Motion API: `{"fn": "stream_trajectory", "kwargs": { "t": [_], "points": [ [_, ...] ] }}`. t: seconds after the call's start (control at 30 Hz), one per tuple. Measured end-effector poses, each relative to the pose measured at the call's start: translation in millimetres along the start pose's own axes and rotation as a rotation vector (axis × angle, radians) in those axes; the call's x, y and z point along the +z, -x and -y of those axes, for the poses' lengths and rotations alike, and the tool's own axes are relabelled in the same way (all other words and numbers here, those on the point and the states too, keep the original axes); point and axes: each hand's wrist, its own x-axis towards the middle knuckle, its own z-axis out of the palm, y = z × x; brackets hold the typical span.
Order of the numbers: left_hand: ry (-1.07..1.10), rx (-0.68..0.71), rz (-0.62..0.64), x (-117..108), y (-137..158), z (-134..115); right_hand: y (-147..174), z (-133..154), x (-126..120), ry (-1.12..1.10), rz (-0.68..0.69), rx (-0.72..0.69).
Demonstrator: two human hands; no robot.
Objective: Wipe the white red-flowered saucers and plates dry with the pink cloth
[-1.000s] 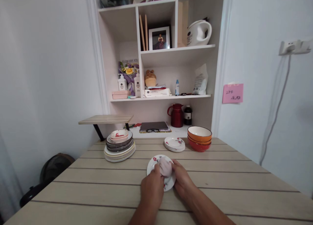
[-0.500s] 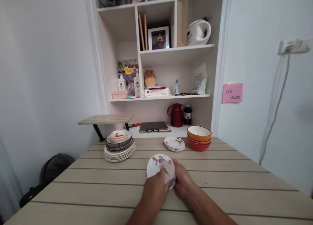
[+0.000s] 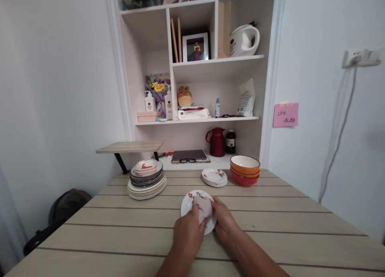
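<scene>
Left hand (image 3: pixel 189 232) grips cloth (image 3: pixel 203 209); right hand (image 3: pixel 224 221) holds plate (image 3: pixel 187 207).
Wiping appears unfinished; status of flowered stack (image 3: pixel 213 175) is unclear.

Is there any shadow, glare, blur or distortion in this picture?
All in the head view: soft light; the power cable casts a faint wall shadow; the floral plate shows no strong glare; the pink note has partly blurred handwriting; the wooden table seems stretched sideways.
</scene>
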Motion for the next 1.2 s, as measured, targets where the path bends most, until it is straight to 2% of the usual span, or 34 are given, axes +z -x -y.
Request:
{"fn": "stream_trajectory", "kwargs": {
  "t": [0.13,0.3,0.37,0.57,0.77,0.83,1.03,1.2],
  "points": [
    [0.038,0.143,0.045,-1,4,0,2,1,1,0.0,-0.023,0.007],
    [0.102,0.141,0.063,-1,2,1,1,1,1,0.01,-0.019,0.015],
    [0.116,0.115,0.042,0,-1,1,1,1,1,0.011,-0.002,0.013],
    [0.023,-0.091,-0.013,-1,-6,0,1,-1,-1,0.019,0.061,0.003],
    [-0.043,-0.125,-0.065,-3,-2,1,1,-1,-3,0.007,0.017,-0.012],
    [-0.046,-0.088,-0.06,-1,0,2,2,0,-1,0.0,0.002,-0.014],
    [-0.006,0.176,0.047,2,3,5,2,3,1,0.008,-0.027,0.018],
    [0.058,0.213,0.015,5,0,9,3,4,2,0.023,-0.008,0.035]
  ]
}}
